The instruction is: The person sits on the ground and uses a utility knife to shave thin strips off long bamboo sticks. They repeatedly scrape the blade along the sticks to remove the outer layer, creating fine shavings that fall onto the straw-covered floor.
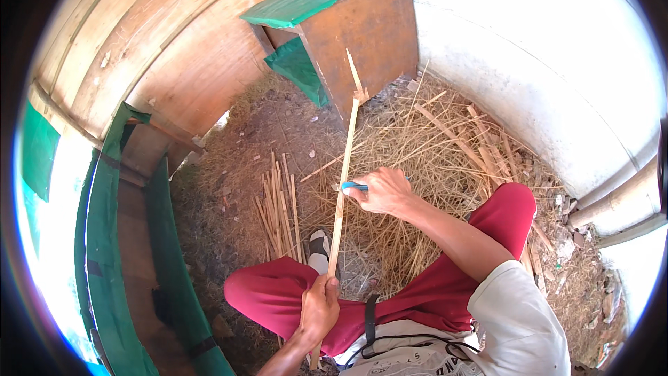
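Note:
A long pale bamboo strip point(342, 188) slants up and away from my lap, its far end split and ragged with a curled shaving. My left hand point(319, 310) is wrapped round the lower part of the strip, near my left knee. Higher up, my right hand point(384, 192) grips a blue-handled knife point(357, 186) held across the strip at about its middle. The knife's blade is small here and mostly hidden by the hand and the strip. Beneath the right hand lies a heap of thin shavings point(390, 244).
Several cut strips point(278, 212) lie bunched on the dirt floor to the left. A wooden box with a green cover point(365, 35) stands ahead. Broader slats point(490, 150) rest on the heap at right. Green-edged boards point(118, 251) run along the left; a white wall point(515, 49) curves at right.

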Demonstrator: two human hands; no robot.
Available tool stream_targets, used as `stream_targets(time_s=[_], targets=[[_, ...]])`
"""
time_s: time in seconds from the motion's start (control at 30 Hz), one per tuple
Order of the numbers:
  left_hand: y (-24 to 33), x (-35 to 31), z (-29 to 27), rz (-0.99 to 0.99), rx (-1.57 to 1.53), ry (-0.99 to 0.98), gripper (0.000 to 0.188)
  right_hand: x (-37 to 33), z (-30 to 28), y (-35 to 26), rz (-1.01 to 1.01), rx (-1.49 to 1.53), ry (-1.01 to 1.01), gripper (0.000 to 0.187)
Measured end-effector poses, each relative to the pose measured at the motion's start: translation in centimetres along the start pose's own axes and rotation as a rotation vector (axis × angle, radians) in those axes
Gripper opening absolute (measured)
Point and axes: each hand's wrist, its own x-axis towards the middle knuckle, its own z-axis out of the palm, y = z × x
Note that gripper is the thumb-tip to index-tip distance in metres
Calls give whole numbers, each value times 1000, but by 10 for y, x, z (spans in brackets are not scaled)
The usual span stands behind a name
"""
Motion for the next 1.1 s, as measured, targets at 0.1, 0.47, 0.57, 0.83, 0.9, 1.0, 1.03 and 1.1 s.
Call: stream_targets(time_s=[0.1, 0.47, 0.57, 0.83, 0.9, 1.0, 1.03, 1.1], targets=[[-7, -21, -3, 5, -26, -45, 19, 15, 1, 19, 95, 102, -36, 43], [-85, -102, -27, 11, 119, -244, 18, 47, 21, 95, 355, 24, -85, 46], [-132, -132, -9, -293, -392, -74, 20, 49, 21, 102, 333, -50, -91, 47], [-62, -137, -50, -601, -382, -4, 19, 45, -6, 164, 698, 21, 132, 48], [-46, -135, -59, -634, -381, 43, 19, 42, -9, 160, 696, 33, 116, 48], [-33, -110, -67, -592, -344, 31, 19, 32, 4, 136, 617, -122, -182, 52], [-34, -100, -66, -529, -287, 8, 20, 30, 5, 127, 599, -152, -271, 53], [-46, -82, -64, -322, -13, 12, 21, 29, -8, 97, 550, -203, -438, 54]])
